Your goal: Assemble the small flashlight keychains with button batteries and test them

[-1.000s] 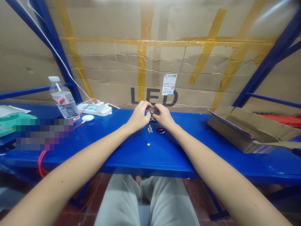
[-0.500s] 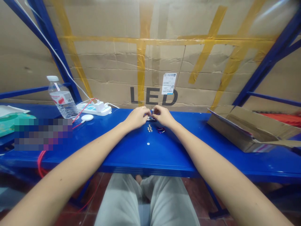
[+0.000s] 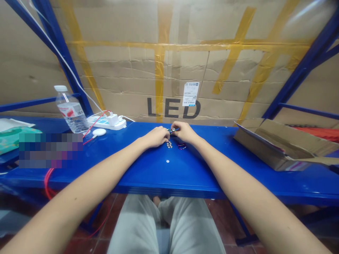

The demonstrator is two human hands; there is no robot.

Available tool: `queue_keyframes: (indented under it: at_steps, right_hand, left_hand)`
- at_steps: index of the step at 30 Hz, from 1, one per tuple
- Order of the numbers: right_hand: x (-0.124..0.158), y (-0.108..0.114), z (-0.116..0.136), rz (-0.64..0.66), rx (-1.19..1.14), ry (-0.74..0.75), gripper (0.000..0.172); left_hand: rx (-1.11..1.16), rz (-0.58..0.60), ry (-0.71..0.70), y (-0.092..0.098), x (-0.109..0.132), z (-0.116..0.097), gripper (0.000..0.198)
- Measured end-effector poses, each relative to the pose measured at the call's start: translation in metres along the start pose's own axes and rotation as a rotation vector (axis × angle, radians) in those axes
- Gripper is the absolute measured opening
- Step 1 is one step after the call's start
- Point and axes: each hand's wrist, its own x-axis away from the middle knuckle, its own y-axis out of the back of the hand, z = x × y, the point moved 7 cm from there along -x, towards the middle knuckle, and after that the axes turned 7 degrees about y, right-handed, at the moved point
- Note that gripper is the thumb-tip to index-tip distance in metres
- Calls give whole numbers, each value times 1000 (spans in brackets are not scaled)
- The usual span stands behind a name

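My left hand rests low over the blue table, fingers curled and fingertips at the edge of a small cluster of shiny silver balls. Whatever those fingertips may pinch is hidden. Just behind and to the right, my right hand is closed with thumb and forefinger on a small round silver piece. Thin dark, shiny sticks lie between the hands, partly covered by the fingers. A purple carabiner-like loop lies below my right hand. Closer to me is a small white disc.
On the left stand a water bottle and a white power strip with cables, near a white round pad. An open cardboard box sits at right. A large cardboard panel rises behind the table.
My left hand has come down and nearer to me, from beside the right fingers to the silver balls. The right hand has lowered slightly, and its small silver piece has tilted.
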Motion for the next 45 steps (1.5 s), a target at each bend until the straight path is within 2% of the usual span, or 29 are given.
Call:
queue_keyframes:
  at_steps: [2,4,6,9,12,16,22,28,35,38,42,45]
  right_hand:
    - [0,0,1,0,-6,2,15]
    - [1,0,1,3,-5,-2,14]
    - [1,1,1,5,2,-5,13]
    - [1,1,2,-3,9,0,10]
    - [0,-1,5,-9,-5,11,7]
    - [0,-3,6,-7,-64,-1,4]
    - [-1,-5,-3,-33,-185,-63,11]
    - [-1,-2,-7,-83,-215,-62,15]
    - [-2,1,-5,-93,-178,-59,12]
    - [-1,3,-7,-101,-138,-82,12]
    - [1,3,-13,-86,-99,-139,11]
    - [1,2,-16,-64,-80,-156,13]
  left_hand:
    - [32,30,62,2,1,3,6]
    - [86,0,100,10,2,3,5]
    - [130,-136,100,25,3,0,8]
    - [160,-373,26,44,6,-8,11]
    - [165,-464,-55,47,7,-13,11]
    - [157,-469,-118,43,7,-14,13]
    - [169,-430,-179,43,7,-14,16]
    - [183,-411,-170,45,8,-16,14]
    - [163,-461,-53,57,12,-13,14]
    - [127,-365,-30,54,11,-9,17]
    - [96,-49,-55,30,8,-9,21]
    - [91,86,-116,15,8,-14,25]
